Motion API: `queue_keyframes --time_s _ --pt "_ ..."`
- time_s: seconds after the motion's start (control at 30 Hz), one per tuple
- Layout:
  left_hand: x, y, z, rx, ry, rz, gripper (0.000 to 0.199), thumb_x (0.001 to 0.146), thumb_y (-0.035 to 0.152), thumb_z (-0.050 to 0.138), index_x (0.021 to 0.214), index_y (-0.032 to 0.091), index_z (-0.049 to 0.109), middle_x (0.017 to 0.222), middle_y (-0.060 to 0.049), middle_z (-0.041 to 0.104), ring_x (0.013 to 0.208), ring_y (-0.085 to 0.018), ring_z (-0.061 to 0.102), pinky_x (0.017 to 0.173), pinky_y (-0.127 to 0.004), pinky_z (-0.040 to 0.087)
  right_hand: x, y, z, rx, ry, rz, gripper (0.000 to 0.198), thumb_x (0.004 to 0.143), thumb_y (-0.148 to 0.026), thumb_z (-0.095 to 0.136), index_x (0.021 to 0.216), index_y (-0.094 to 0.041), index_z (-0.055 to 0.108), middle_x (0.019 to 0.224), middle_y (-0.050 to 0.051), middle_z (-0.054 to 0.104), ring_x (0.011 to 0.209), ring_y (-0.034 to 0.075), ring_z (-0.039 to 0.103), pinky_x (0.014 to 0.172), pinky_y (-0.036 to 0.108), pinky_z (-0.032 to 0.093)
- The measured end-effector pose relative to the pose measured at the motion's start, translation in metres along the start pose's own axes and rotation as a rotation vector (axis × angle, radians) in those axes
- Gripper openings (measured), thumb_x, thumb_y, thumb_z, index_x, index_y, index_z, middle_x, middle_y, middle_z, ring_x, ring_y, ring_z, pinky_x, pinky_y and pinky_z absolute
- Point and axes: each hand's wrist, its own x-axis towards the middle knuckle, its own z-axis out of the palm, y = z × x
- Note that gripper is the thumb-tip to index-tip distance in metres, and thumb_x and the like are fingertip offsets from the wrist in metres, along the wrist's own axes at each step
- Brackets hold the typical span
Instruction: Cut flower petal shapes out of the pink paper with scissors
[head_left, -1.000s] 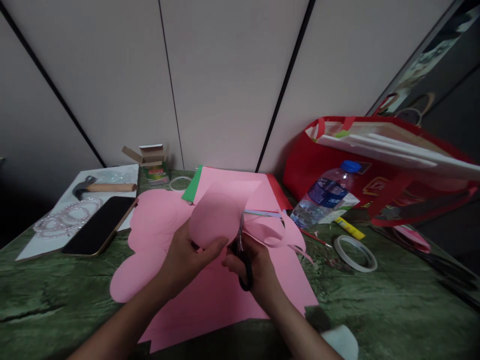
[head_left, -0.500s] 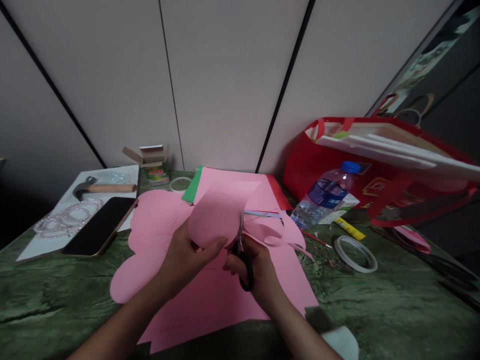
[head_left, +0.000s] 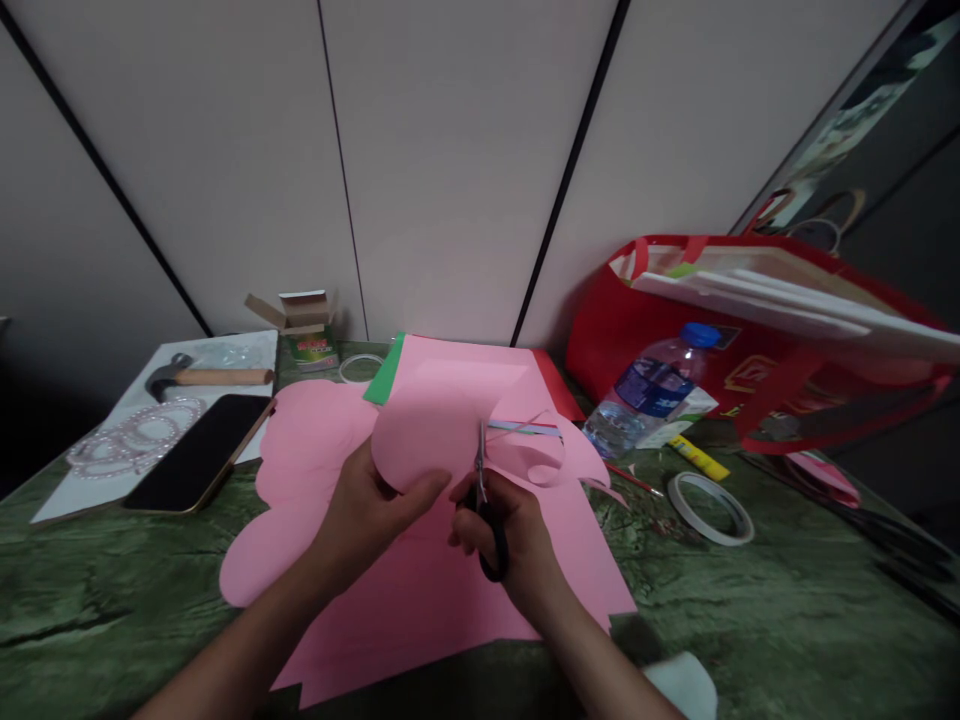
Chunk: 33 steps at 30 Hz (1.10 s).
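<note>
One partly cut pink paper piece (head_left: 424,435) rises beyond the left thumb, pinched by the left hand (head_left: 371,515); one pair of scissors (head_left: 493,545), gripped in the right hand (head_left: 521,525), meets its right side. Farther out: one water bottle (head_left: 652,385), one smartphone (head_left: 199,450), one claw hammer (head_left: 217,376).

To the near right of the scissors (head_left: 481,485), bare desk (head_left: 765,620) leaves a low path, bordered by the tape roll (head_left: 679,505). To their far right, the bottle (head_left: 649,385) and the red bag (head_left: 607,330) bar the way; straight beyond them, the wall (head_left: 442,200); well to their left, the phone (head_left: 199,455) and hammer (head_left: 217,376).
</note>
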Motion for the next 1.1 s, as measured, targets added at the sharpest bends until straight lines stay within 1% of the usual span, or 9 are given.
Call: queue_keyframes --time_s 0.13,0.47,0.67,0.77,0.97,1.1 --pt "0.0010 -0.0026 -0.0001 -0.011 -0.012 0.001 0.015 0.067 0.023 0.064 0.077 0.016 0.054 0.048 0.008 0.047 0.038 -0.006 0.037 0.033 -0.017 0.028 0.0000 0.0002 0.0001 0.009 -0.022 -0.012 0.012 0.058 -0.017 0.060 0.068 -0.017 0.054 0.044 -0.008 0.050 0.042 0.008 0.045 0.042 0.019 0.034" --pt "0.0015 -0.0035 -0.0023 -0.038 -0.013 -0.003 0.018 0.067 0.024 0.064 0.080 0.016 0.054 0.048 0.009 0.046 0.038 -0.006 0.038 0.034 -0.018 0.029 -0.0006 -0.0064 0.0011 0.004 -0.008 0.023 0.012 0.056 -0.020 0.060 0.065 -0.017 0.053 0.041 -0.009 0.047 0.039 0.007 0.044 0.040 0.019 0.033" --pt "0.0020 -0.0045 -0.0030 -0.047 0.002 -0.009 0.021 0.067 0.025 0.065 0.082 0.017 0.053 0.049 0.009 0.047 0.038 -0.006 0.037 0.034 -0.018 0.030 -0.0006 -0.0061 0.0011 -0.011 -0.013 0.019 0.012 0.056 -0.020 0.060 0.064 -0.017 0.052 0.041 -0.009 0.047 0.038 0.007 0.044 0.039 0.019 0.032" --pt "0.0027 -0.0052 -0.0030 -0.066 -0.007 -0.011 0.019 0.068 0.025 0.064 0.080 0.017 0.052 0.050 0.009 0.047 0.037 -0.005 0.037 0.034 -0.018 0.030 -0.0005 -0.0055 0.0014 0.001 -0.020 0.021 0.013 0.056 -0.021 0.060 0.064 -0.017 0.052 0.042 -0.009 0.048 0.038 0.007 0.044 0.039 0.018 0.033" --pt "0.0039 -0.0046 -0.0027 -0.137 0.000 0.015 0.017 0.069 0.022 0.063 0.079 0.018 0.050 0.057 0.008 0.050 0.038 -0.003 0.037 0.034 -0.016 0.030 -0.0002 -0.0069 0.0032 -0.006 -0.016 0.040 0.012 0.054 -0.021 0.060 0.063 -0.017 0.051 0.041 -0.009 0.047 0.037 0.007 0.043 0.038 0.018 0.031" --pt "0.0045 -0.0037 -0.0029 -0.180 0.016 0.023 0.018 0.069 0.023 0.063 0.081 0.018 0.050 0.058 0.008 0.049 0.039 -0.004 0.036 0.034 -0.016 0.030 -0.0008 -0.0049 0.0015 -0.004 -0.033 0.024 0.012 0.056 -0.021 0.060 0.064 -0.017 0.052 0.040 -0.009 0.047 0.037 0.007 0.044 0.038 0.019 0.032"
